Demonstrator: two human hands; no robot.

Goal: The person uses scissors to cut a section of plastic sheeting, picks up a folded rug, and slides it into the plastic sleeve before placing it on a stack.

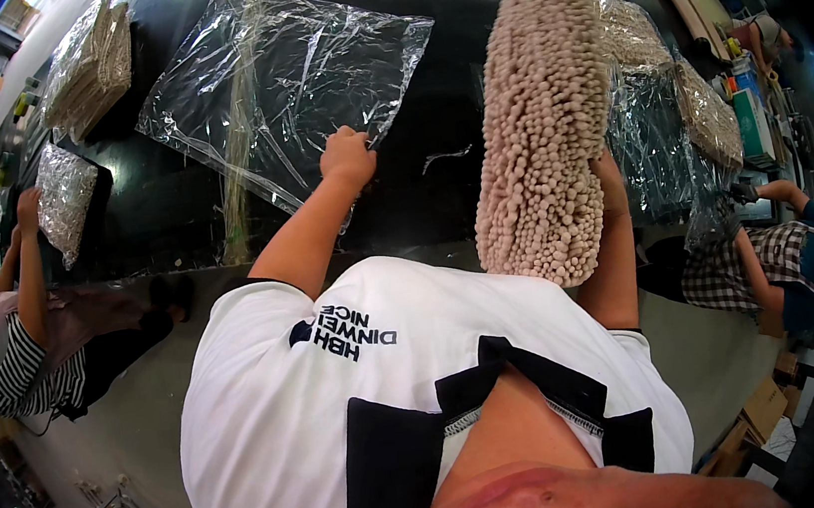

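Landmark = clear plastic bag (291, 76), lying flat on the dark desk (160, 197).

Left hand (348, 157): closed in a pinch on the bag's near edge, at the corner closest to the person. Film looks v. thin, light, slippery and crinkly; prob. clings and folds on itself, so best taken at the open edge w/ fingertips, not mid-sheet.

Right hand (609, 176): mostly hidden behind the beige chenille mat (540, 118), fingers wrapped round its side; it holds the mat upright, just right of the bag and off the desk. Exact finger spread can't be told. Mat looks soft, floppy, nubby pile, prob. light to moderate wt; grips easily, won't break, but will sag if held by one end, so a hold on the long edge or mid-back suits it.

Beyond the mat, right of the bag: more bagged mats (668, 74). Left of the bag: another bagged stack (89, 64), and a co-worker in a striped sleeve (14, 369).
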